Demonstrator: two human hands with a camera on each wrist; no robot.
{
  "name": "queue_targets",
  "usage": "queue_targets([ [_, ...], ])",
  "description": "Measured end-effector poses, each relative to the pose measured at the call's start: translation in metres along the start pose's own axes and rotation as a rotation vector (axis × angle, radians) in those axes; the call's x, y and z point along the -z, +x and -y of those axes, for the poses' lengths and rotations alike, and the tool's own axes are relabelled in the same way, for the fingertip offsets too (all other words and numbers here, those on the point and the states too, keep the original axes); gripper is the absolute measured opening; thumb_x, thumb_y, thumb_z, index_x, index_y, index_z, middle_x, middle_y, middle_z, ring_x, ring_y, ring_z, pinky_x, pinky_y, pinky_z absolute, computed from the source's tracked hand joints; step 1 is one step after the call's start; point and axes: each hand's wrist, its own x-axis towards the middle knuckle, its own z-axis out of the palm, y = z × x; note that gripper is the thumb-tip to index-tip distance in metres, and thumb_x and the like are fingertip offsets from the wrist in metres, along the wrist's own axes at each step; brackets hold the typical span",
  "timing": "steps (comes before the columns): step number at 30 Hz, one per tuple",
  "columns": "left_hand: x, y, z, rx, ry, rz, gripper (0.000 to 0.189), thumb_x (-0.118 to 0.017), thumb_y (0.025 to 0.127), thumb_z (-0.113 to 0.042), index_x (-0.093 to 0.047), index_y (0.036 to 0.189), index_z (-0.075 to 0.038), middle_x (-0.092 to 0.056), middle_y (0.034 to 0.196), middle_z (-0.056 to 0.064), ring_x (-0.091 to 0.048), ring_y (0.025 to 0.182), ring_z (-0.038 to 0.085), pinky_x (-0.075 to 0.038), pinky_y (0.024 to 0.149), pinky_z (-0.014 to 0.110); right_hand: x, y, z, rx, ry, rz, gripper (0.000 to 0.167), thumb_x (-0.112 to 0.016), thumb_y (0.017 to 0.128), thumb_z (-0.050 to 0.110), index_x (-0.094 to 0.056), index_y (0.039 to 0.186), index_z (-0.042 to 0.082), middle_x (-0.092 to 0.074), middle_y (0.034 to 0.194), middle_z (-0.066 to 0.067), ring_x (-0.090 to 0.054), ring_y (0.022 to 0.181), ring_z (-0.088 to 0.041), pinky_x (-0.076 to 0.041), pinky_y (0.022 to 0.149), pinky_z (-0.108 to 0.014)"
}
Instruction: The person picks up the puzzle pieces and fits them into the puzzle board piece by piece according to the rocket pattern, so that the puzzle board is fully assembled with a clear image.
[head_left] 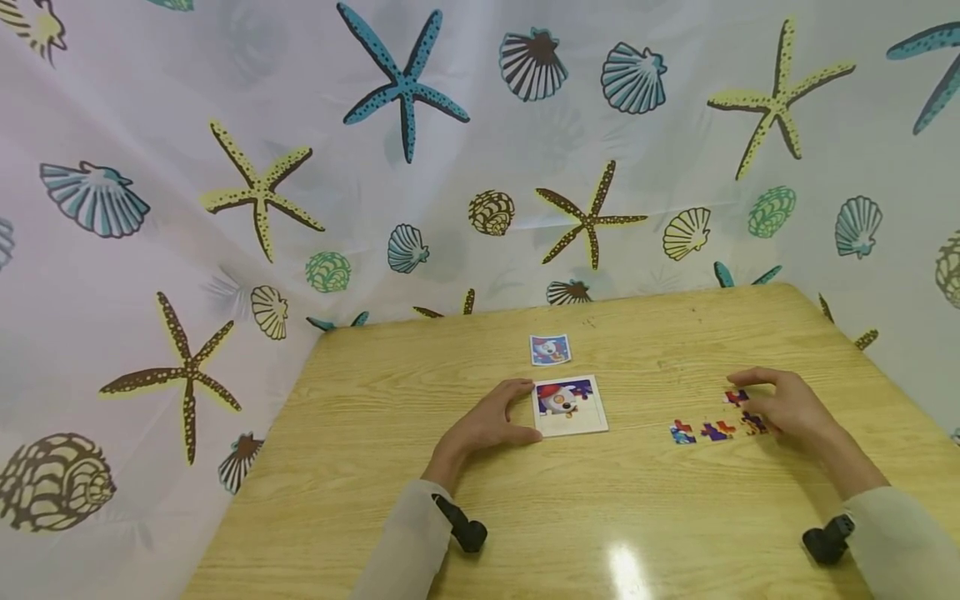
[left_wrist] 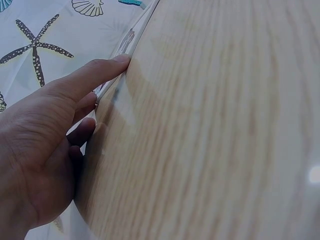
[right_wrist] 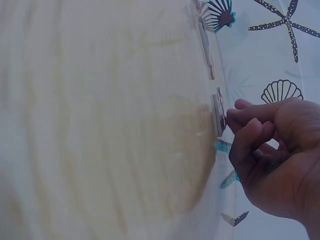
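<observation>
A square jigsaw board point(head_left: 573, 423) with a light frame lies mid-table, its upper part filled with a picture of a white cartoon animal in a red hat. My left hand point(head_left: 491, 417) holds it at the left side, forefinger by the far corner and thumb by the near one. In the left wrist view the thumb point(left_wrist: 117, 59) touches the board's edge. To the right, my right hand point(head_left: 791, 408) hovers low over loose jigsaw pieces point(head_left: 717, 430), partly covering some. One piece point(head_left: 735, 397) shows between its forefinger and thumb; in the right wrist view, fingertips are right beside a piece point(right_wrist: 219, 112).
A small picture card point(head_left: 550, 350) with a similar animal lies just beyond the board. The wooden table point(head_left: 420, 358) ends at the back and left against a white curtain point(head_left: 465, 108) printed with shells and starfish.
</observation>
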Motion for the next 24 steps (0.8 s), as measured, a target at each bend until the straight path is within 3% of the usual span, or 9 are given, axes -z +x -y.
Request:
queue_targets([
  [14, 0.0017, -0.0050, -0.0003, -0.010, -0.006, -0.001, 0.092, -0.085, 0.085, -0.040, -0.039, 0.161, -0.014, -0.032, 0.167, 0.006, -0.027, 0.156, 0.027, -0.031, 0.123, 0.050, -0.0002, 0.0055, -0.0041, -0.020, -0.057, 0.017, 0.032, -0.055, 0.101, -0.004, -0.064, 0.132, -0.006, -0.045, 0.146, -0.041, -0.047, 0.040, -0.017, -0.047, 0.040, -0.035],
  [24, 0.0029, -0.0067, -0.0031, 0.011, -0.001, 0.001, 0.092, -0.086, 0.085, -0.040, -0.040, 0.160, -0.015, -0.033, 0.167, 0.006, -0.025, 0.157, 0.028, -0.024, 0.126, 0.050, -0.0018, 0.0058, -0.0056, 0.006, -0.090, 0.031, 0.031, -0.056, 0.101, -0.002, -0.065, 0.131, -0.005, -0.045, 0.141, -0.044, -0.048, 0.039, -0.017, -0.048, 0.039, -0.036],
])
